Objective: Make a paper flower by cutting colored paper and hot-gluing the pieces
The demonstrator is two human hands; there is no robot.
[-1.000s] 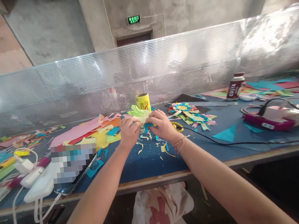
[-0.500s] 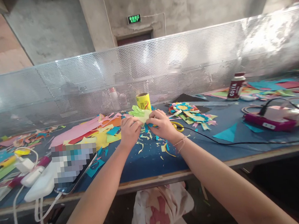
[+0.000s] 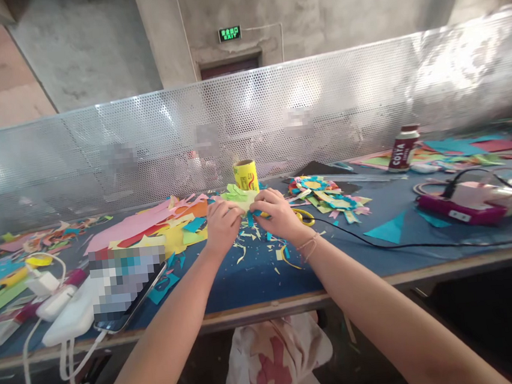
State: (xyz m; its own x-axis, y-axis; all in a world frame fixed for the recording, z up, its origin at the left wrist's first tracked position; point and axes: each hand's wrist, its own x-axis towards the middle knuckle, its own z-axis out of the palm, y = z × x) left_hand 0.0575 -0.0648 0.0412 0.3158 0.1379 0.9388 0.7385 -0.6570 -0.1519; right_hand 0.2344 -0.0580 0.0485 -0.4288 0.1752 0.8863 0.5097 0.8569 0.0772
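Between my two hands is a piece of pale green paper, its brighter, ruffled part standing up at the back. My left hand pinches its left side, fingers closed. On the other side my right hand grips the paper with thumb and bent fingers. Just behind it stands a yellow tape roll. Yellow-handled scissors lie beside my right hand, partly hidden by it. Small paper scraps are scattered on the blue table under my hands.
Coloured paper sheets and a phone on a white cable lie to the left. Paper flowers, a brown bottle and a magenta power strip with a black cord are to the right. A perforated metal screen rises behind.
Almost nothing differs. The ruffled top of the green paper has shifted slightly between my fingers; both hands stay in place.
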